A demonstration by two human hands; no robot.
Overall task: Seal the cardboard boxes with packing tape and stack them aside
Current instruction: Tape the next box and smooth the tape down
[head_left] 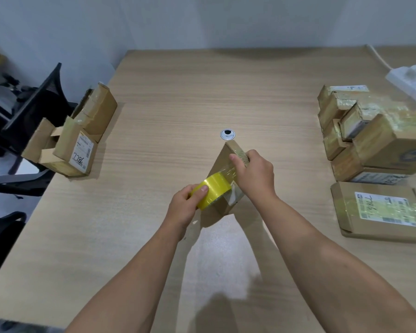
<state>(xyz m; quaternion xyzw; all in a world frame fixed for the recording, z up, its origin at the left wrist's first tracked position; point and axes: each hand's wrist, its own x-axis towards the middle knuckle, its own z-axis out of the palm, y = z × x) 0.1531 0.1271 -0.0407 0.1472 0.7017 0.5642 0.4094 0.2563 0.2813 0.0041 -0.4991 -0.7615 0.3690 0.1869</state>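
Observation:
A small cardboard box (222,162) stands tilted on edge in the middle of the wooden table (154,104). My right hand (253,175) grips its upper part, thumb on the left face and fingers curled over the top edge. My left hand (186,206) holds a yellow roll of packing tape (213,192) against the box's lower left side. A clear strip of tape runs from the roll up over the box to my right thumb. A white label shows on the box's near corner.
Several untaped boxes (75,138) sit at the table's left edge. A pile of taped boxes (370,138) stands at the right, with a flat taped box (382,211) in front. A round cable grommet (227,134) lies behind the box. Black chairs (34,109) stand left of the table.

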